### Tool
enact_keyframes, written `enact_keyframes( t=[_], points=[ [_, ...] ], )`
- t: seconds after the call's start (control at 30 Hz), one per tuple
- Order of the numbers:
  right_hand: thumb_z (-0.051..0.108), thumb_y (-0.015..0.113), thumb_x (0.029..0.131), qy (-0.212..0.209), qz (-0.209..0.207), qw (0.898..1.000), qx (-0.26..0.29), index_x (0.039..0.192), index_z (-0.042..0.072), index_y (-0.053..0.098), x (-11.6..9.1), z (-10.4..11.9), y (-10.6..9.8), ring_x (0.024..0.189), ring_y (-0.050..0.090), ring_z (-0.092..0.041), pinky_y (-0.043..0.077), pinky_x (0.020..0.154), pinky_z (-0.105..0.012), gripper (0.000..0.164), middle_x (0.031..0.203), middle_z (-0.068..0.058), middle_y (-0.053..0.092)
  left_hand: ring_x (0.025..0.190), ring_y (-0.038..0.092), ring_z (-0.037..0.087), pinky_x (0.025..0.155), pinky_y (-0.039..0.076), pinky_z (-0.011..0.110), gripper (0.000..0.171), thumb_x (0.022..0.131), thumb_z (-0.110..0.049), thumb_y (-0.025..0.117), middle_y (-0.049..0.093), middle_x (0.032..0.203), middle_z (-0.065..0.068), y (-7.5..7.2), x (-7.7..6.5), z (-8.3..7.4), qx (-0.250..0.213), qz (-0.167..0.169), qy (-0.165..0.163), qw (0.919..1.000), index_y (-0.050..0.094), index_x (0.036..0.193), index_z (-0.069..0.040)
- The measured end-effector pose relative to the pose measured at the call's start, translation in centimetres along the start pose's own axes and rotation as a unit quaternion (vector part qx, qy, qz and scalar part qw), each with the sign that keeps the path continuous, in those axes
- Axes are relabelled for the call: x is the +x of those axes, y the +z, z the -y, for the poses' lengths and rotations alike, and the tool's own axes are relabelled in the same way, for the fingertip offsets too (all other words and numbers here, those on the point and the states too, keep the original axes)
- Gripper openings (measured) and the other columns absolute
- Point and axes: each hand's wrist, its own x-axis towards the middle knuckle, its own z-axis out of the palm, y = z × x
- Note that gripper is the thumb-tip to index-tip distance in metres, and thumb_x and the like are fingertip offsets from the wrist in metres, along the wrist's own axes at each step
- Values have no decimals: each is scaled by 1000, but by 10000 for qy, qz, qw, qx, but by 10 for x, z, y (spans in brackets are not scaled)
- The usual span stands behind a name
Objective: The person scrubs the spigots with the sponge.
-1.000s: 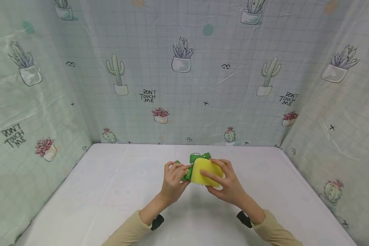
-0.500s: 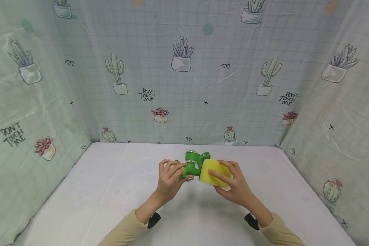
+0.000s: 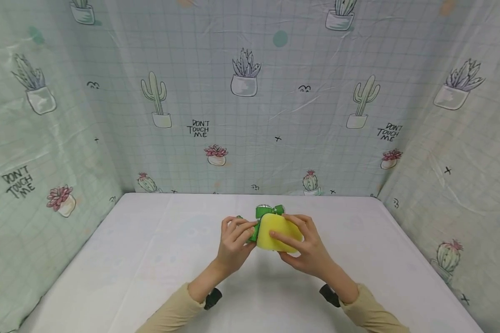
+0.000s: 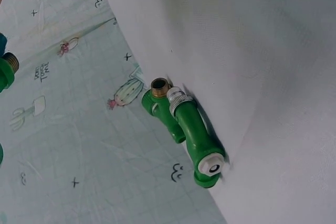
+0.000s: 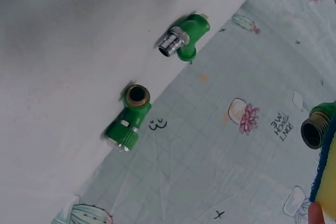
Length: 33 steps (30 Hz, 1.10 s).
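Note:
My left hand (image 3: 234, 243) grips a green faucet (image 3: 254, 232), largely hidden by the fingers and a sponge. In the right wrist view the threaded mouth of this faucet (image 5: 314, 130) shows at the right edge. My right hand (image 3: 306, 245) holds the yellow sponge (image 3: 277, 233) with thumb and spread fingers, its dark blue scouring side against the faucet. Only a sliver of the faucet (image 4: 7, 74) appears in the left wrist view. Both hands are together over the middle of the table.
Two more green faucets lie beyond the hands near the table's far edge: one with a chrome hose end (image 4: 197, 135), one with a brass thread (image 5: 131, 116). Cactus-print cloth (image 3: 246, 115) walls in the white table (image 3: 158, 259) at the back and sides.
The right hand slid the sponge right, uncovering more of the green faucet, then came back left over it. The left hand shifted slightly left and back, keeping its grip.

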Motion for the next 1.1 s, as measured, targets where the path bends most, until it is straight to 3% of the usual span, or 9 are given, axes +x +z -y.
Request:
enact_keyframes(
  t=[0.17, 0.33, 0.6, 0.83, 1.1],
  points=[
    [41, 47, 87, 69, 59, 10000, -10, 114, 26, 60, -3, -1, 0, 107, 39, -30, 46, 74, -44, 34, 124, -15, 47, 80, 56, 21, 77, 38, 45, 14, 74, -14, 71, 68, 86, 10, 0, 0, -1, -32, 2, 51, 10000, 62, 77, -4],
    [44, 46, 87, 292, 239, 9993, -31, 115, 27, 59, -14, -5, -3, 108, 37, -28, 47, 75, -44, 36, 125, -14, 46, 79, 57, 19, 75, 39, 44, 23, 72, -24, 72, 69, 85, 8, -1, 0, 0, 48, -78, 63, 9999, 62, 76, -4],
    [48, 42, 87, 690, 521, 9961, -157, 116, 28, 59, -31, -13, -8, 109, 36, -26, 46, 77, -43, 39, 127, -13, 44, 77, 56, 19, 75, 38, 42, 31, 80, -35, 61, 69, 82, 8, -3, 2, 2, 138, -242, 70, 9996, 62, 76, -5],
    [46, 45, 87, 527, 332, 9980, -49, 115, 27, 59, -25, -12, -5, 107, 37, -26, 45, 77, -43, 37, 126, -14, 45, 77, 57, 18, 75, 38, 42, 30, 78, -34, 64, 68, 82, 9, 0, -1, 1, 18, -307, -27, 9995, 63, 76, -3],
    [40, 47, 87, 165, 49, 9999, -10, 115, 26, 60, -5, -4, 0, 105, 39, -28, 45, 75, -42, 34, 124, -15, 46, 79, 57, 19, 77, 40, 40, 20, 71, -20, 73, 69, 84, 8, 2, -5, -1, -123, 50, 30, 9999, 64, 78, -4]
  ],
)
